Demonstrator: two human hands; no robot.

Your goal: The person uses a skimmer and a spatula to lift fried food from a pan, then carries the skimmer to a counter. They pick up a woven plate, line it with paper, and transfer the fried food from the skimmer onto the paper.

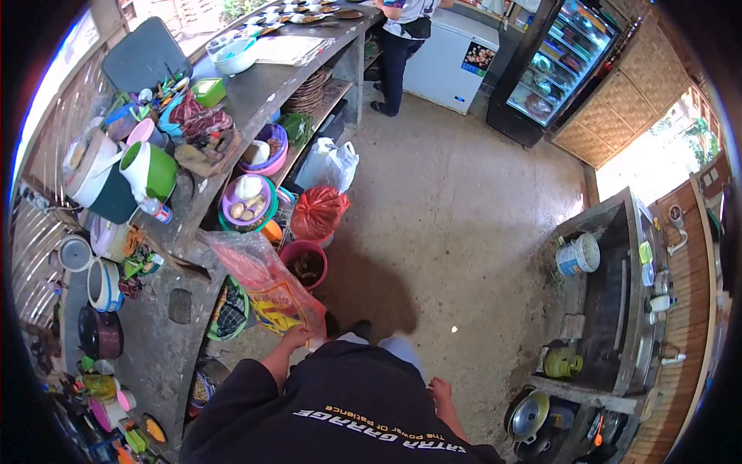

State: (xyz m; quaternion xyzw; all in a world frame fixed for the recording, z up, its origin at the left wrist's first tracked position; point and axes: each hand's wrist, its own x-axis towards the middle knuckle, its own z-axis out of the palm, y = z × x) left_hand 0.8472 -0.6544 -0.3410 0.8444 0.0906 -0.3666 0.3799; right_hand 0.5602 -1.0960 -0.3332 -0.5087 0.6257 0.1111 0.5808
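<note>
My left hand [294, 338] is closed on the lower edge of a large plastic bag [259, 271], see-through with red and yellow print. The bag hangs beside the counter's edge, and its contents, if any, are hard to make out. Low at my side, my right hand [440, 388] has its fingers loosely curled, and nothing shows in it. Just past the bag stand a pink bucket [304, 264] with dark stuff inside and a tied red plastic bag [319, 213]. A green basket [229, 309] sits under the counter to the left.
Along the left runs a grey counter [147, 348] crowded with tubs and pots. Bowls [249, 199] fill the shelf below. A person [402, 46] stands at the far end near a chest freezer [450, 58] and a glass-door fridge [553, 69]. At right, a concrete sink unit [603, 213] holds a bucket [578, 255].
</note>
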